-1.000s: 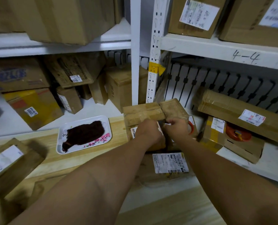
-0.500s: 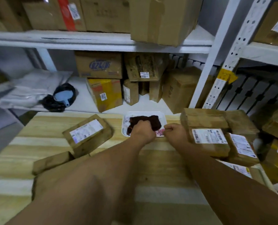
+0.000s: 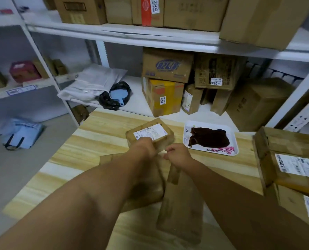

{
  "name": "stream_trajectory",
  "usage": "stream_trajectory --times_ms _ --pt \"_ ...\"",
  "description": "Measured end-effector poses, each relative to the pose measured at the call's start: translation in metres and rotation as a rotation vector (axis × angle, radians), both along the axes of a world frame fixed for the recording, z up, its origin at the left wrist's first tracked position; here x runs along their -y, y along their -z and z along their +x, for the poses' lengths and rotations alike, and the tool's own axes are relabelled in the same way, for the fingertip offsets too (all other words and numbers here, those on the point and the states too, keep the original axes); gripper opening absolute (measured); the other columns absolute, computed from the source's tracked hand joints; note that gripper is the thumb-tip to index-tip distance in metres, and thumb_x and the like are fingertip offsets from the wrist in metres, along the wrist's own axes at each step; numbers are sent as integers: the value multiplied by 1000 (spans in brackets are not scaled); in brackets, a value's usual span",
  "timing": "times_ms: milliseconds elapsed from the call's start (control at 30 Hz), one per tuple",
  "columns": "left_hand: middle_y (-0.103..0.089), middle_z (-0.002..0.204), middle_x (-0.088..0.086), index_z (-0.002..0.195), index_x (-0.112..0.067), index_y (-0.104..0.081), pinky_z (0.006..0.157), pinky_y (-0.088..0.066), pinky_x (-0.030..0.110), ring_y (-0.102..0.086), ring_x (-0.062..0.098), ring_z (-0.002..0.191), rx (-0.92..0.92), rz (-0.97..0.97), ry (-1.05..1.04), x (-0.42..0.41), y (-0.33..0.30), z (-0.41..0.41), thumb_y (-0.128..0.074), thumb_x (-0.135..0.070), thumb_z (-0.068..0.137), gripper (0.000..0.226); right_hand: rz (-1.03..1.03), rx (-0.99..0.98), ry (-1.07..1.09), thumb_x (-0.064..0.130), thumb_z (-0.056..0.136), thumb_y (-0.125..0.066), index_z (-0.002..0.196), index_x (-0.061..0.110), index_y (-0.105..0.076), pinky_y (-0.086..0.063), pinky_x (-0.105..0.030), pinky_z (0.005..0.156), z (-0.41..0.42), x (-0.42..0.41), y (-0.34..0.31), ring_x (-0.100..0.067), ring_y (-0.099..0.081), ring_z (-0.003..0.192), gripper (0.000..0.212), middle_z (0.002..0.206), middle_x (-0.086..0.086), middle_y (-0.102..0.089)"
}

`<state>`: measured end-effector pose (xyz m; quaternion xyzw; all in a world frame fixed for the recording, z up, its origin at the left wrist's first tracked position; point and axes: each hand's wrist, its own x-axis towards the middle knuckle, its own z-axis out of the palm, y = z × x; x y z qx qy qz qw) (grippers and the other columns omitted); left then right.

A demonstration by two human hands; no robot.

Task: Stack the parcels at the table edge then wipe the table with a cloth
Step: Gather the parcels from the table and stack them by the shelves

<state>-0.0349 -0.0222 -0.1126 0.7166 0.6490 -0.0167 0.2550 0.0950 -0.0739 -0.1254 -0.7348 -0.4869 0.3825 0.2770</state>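
A small brown parcel with a white label (image 3: 151, 132) lies mid-table. My left hand (image 3: 145, 147) is closed over its near edge. Just beside the parcel's near right corner, my right hand (image 3: 177, 152) has its fingers curled with nothing visible in them. Two flat brown parcels, one (image 3: 181, 206) and another (image 3: 147, 184), lie under my forearms. At the table's right edge stands a stack of labelled parcels (image 3: 285, 147). A dark brown cloth (image 3: 209, 137) rests on a white tray (image 3: 188, 139) at the far side of the wooden table (image 3: 96, 141).
White shelving (image 3: 150, 38) packed with cardboard boxes stands right behind the table. A black bag with a blue mirror (image 3: 115, 95) and grey mailers sit on the lower shelf. The table's left edge drops to the floor, where a blue bag (image 3: 21, 131) lies.
My view has swung left. Both hands moved from the stack at the right, past the tray, to the labelled parcel mid-table.
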Motion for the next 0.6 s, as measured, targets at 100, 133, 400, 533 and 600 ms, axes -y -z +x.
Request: stream_trajectory --times_ms 100,133,400,533,600 --pt "-63 119 10 118 -17 -62 86 -51 33 -60 28 107 -3 5 -17 3 0 -28 -64 -34 78 44 -10 15 -46 13 76 -75 75 16 -64 -45 -28 73 -20 -5 7 -17 -55 83 11 81 -2 -58" --pt "-65 115 9 114 -18 -64 83 -53 32 -62 27 102 -6 2 -30 3 0 -36 -65 -33 74 42 -11 7 -53 13 75 -75 78 18 -65 -44 -26 73 -26 -7 10 -16 -55 84 11 82 0 -59" --pt "-62 112 7 105 -17 -63 77 -48 31 -58 27 101 -6 -20 -89 3 6 -97 -67 -47 72 45 -120 202 -117 26 79 -73 125 11 -56 -44 -30 93 -54 -9 19 -23 -52 118 52 129 -8 -55" --pt "-64 106 4 98 -20 -64 77 -47 30 -59 24 98 70 -72 -49 3 12 -103 -72 -45 72 38 -260 205 -128 39 79 -72 139 5 -37 -44 -35 98 -56 -5 27 -28 -45 126 77 141 -12 -43" --pt "-64 103 2 105 -17 -68 81 -46 30 -60 24 102 115 -107 20 5 12 -99 -76 -44 73 43 -308 232 -125 44 82 -67 141 5 -33 -44 -39 101 -57 -4 32 -30 -44 127 79 142 -13 -41"
